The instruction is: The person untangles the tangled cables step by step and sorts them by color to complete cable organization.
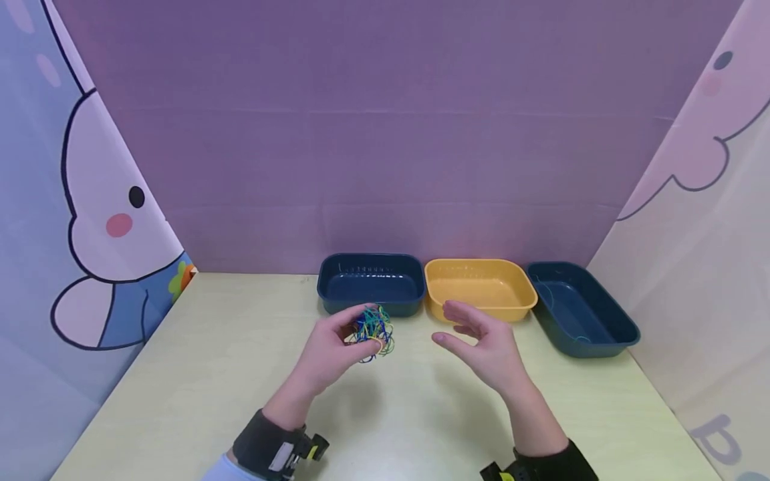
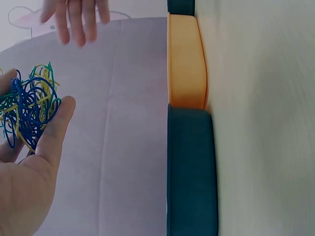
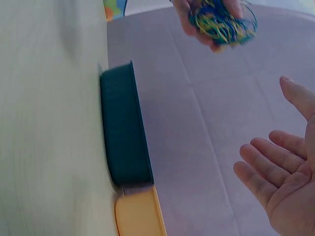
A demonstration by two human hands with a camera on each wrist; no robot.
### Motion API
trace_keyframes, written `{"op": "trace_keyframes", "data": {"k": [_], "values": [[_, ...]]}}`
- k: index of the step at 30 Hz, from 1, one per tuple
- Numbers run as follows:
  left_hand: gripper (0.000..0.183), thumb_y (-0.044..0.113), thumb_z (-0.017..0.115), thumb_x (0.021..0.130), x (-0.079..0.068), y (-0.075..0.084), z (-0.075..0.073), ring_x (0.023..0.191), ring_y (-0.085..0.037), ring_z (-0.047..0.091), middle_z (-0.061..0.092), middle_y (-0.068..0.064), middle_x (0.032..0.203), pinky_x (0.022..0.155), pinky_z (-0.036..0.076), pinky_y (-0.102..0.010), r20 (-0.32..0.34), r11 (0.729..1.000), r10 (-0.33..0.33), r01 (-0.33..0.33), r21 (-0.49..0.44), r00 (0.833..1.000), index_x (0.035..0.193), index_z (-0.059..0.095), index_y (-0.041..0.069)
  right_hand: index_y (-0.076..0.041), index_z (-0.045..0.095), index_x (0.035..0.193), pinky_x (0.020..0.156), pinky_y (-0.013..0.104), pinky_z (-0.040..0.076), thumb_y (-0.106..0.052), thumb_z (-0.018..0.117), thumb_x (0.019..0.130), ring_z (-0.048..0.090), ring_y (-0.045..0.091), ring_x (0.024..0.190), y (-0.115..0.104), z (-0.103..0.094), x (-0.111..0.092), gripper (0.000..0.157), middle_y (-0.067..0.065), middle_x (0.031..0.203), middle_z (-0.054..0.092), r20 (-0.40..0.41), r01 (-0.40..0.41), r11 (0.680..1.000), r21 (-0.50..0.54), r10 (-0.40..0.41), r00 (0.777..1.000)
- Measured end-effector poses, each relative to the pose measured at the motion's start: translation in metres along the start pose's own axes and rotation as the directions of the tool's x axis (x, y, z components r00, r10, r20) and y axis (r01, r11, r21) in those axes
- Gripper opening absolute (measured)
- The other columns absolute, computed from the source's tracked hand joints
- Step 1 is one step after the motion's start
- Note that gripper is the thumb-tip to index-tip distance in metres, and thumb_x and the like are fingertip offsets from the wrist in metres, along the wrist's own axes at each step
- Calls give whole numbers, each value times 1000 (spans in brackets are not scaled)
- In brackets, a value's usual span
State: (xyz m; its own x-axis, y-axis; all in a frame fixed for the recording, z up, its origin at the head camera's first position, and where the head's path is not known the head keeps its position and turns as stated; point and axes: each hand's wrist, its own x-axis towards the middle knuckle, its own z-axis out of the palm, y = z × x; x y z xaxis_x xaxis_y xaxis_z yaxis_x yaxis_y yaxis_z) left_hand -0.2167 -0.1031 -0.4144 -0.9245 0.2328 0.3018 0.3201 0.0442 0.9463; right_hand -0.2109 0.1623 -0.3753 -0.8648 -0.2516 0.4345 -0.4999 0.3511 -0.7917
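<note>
Above the table my left hand (image 1: 331,347) grips a tangled bunch of rubber bands (image 1: 374,332), thin loops in blue, green and yellow. Between thumb and fingers, the bunch (image 2: 29,105) bulges out in the left wrist view, with loose loops sticking out. My right hand (image 1: 484,341) is raised to the right of it, holding nothing. Its fingers and thumb are spread apart, palm turned toward the bunch, as the right wrist view shows with the fingers (image 3: 270,162) extended. A gap separates this hand from the bunch.
Along the back of the table stand a dark blue bin (image 1: 371,310), a yellow bin (image 1: 508,312) and, angled at the right, another dark blue bin (image 1: 601,349). Thin pale loops lie in the right bin. A purple cloth wall (image 1: 385,133) rises behind them.
</note>
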Motion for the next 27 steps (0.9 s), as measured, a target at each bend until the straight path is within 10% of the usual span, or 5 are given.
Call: {"op": "trace_keyframes", "data": {"k": [16, 27], "values": [[48, 11, 71, 78, -10, 29, 14, 92, -27, 60, 59, -13, 109, 66, 56, -36, 71, 1000, 6, -7, 9, 997, 122, 55, 14, -5, 69, 95, 65, 30, 56, -17, 72, 78, 65, 15, 75, -26, 42, 1, 22, 13, 89, 70, 65, 129, 988, 80, -134, 989], [47, 17, 73, 77, -8, 16, 15, 91, -26, 60, 59, -11, 110, 65, 56, -35, 61, 1000, -4, 3, 27, 998, 121, 56, 22, -6, 71, 87, 57, 24, 55, -9, 71, 78, 65, 10, 68, -24, 47, -1, 9, 9, 81, 71, -13, 196, 981, 1, -196, 980]]}}
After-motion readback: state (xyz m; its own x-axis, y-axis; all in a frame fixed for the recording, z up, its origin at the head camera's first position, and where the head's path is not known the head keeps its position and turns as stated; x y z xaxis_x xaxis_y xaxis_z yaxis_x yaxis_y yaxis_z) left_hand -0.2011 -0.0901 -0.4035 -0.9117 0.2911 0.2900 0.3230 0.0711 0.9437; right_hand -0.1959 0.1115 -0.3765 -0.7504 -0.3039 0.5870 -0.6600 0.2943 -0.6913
